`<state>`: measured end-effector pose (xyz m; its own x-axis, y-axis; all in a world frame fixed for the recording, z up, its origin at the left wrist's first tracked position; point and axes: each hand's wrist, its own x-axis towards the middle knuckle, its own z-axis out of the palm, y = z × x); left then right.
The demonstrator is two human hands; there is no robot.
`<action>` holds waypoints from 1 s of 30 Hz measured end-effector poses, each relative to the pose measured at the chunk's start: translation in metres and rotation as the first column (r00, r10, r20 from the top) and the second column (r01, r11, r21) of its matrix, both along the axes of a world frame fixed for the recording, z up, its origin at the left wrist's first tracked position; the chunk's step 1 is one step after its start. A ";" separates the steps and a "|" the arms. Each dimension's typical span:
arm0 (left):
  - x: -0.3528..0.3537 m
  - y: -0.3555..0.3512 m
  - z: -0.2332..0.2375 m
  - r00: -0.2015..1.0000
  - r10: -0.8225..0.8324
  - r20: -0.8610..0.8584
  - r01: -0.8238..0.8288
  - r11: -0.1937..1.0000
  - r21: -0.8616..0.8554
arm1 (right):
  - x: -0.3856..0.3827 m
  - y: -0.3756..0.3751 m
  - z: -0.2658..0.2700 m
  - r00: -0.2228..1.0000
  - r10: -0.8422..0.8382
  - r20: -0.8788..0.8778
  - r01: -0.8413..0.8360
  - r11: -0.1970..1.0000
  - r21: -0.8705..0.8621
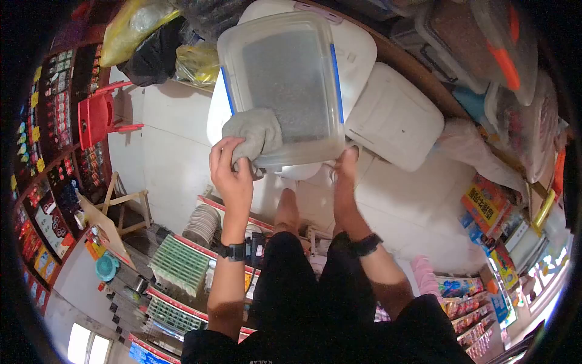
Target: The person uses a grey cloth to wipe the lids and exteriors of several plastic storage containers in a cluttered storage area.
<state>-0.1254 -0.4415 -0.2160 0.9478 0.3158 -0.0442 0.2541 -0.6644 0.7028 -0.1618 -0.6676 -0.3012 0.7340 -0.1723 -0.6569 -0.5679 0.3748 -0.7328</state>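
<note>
A see-through plastic storage box [285,73] with a blue strip along each side is held up in front of me. My left hand [233,167] is closed on a grey cloth [257,130], which lies bunched over the box's near left corner. At the near right corner, my right hand [347,170] grips the rim, with its thumb on top and the other fingers mostly hidden. Behind and below the box are white plastic lids or bins, partly covered by it.
A white lidded bin [397,118] stands right of the box. Stacked clear boxes [521,121] line the right side. On the left are a red chair [97,118] and shelves of small goods [57,121]. Green racks [180,264] sit low by my left arm.
</note>
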 end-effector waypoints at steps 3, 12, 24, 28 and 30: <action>-0.017 -0.010 0.003 1.000 0.021 0.002 -0.021 1.000 -0.001 | 0.076 -0.027 0.013 0.981 0.173 0.091 -0.143 0.952 -0.271; -0.041 -0.066 -0.009 0.933 0.359 -0.030 -0.360 0.933 -0.020 | 0.153 0.001 0.005 0.868 0.452 0.204 -0.256 0.761 -0.596; -0.065 -0.110 -0.013 0.959 0.262 -0.106 -0.276 0.949 -0.152 | 0.075 0.017 -0.005 0.996 -0.009 0.085 0.056 0.826 -0.561; -0.080 -0.124 0.002 0.947 0.269 -0.175 -0.296 0.943 -0.155 | 0.058 0.027 -0.011 0.994 -0.100 0.046 0.108 0.808 -0.580; -0.088 -0.119 0.001 0.965 0.209 -0.155 -0.236 0.954 -0.185 | 0.045 0.027 -0.007 0.978 -0.180 0.106 0.208 0.893 -0.399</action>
<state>-0.2132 -0.5606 -0.2145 0.8355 0.4901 -0.2483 0.4794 -0.4296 0.7653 -0.1168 -0.6401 -0.3081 0.6968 -0.5570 -0.4519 -0.4606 0.1354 -0.8772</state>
